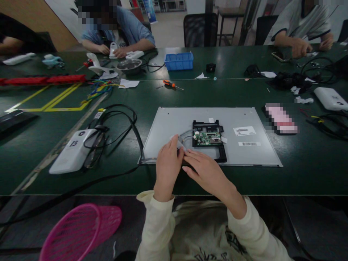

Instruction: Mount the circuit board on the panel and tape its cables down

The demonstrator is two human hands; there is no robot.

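A flat grey panel (171,119) lies on the green table, with a black frame (222,152) and a green circuit board (208,138) on it. Thin grey cables run from the board toward my hands. My left hand (168,163) is closed around a small whitish piece (180,144) at the panel's front edge, left of the frame. My right hand (205,170) touches the same spot with its fingertips; the fingers are stretched and lie close together. Two white labels (244,131) are stuck on the panel's right part. What lies under my fingers is hidden.
On the left are a white device (73,150) and black cables (133,127). Behind the panel lie an orange screwdriver (169,83) and a blue basket (178,61). A pink phone (281,117) lies right. A pink bin (73,232) stands below. Other people sit across.
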